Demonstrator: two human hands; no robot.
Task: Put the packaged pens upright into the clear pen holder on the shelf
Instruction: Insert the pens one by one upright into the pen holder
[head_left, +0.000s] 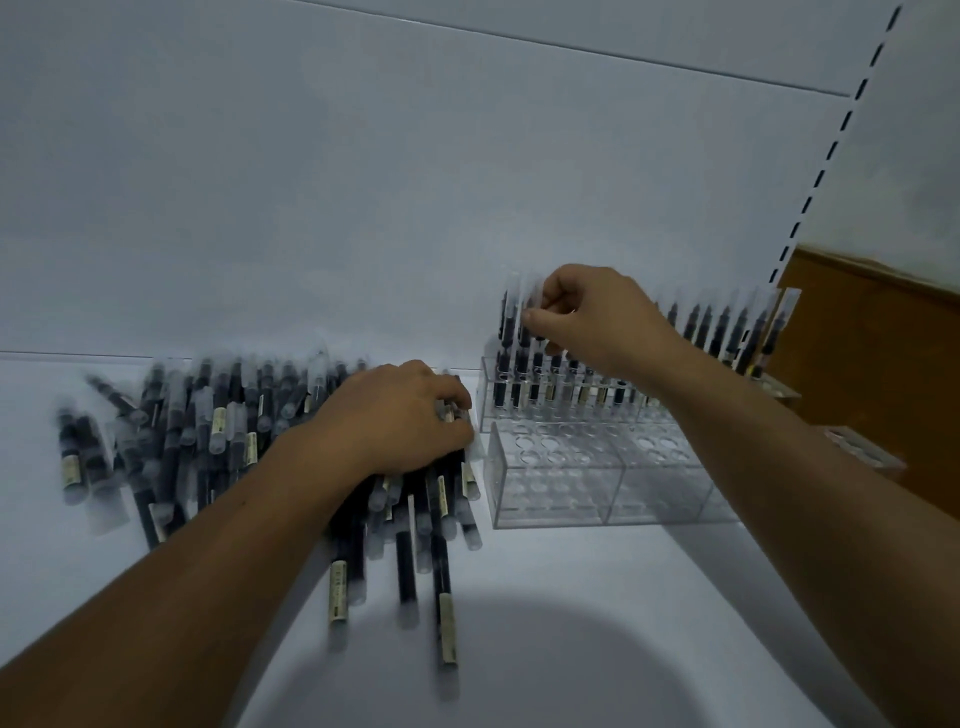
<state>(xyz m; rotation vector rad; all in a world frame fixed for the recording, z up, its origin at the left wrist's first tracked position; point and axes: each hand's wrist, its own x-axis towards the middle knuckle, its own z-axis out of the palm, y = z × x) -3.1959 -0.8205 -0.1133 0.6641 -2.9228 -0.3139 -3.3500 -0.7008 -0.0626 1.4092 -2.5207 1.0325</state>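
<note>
Just above the clear pen holder's back-left holes, the right hand pinches a packaged pen upright, while the left hand curls round loose pens lying flat just left of the holder.

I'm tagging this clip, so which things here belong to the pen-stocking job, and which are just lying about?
Job: loose packaged pens, gripped by left hand; clear pen holder; standing pens, pinched by right hand.
Lying about: small acrylic piece; brown panel.

bare left hand, right hand
</note>
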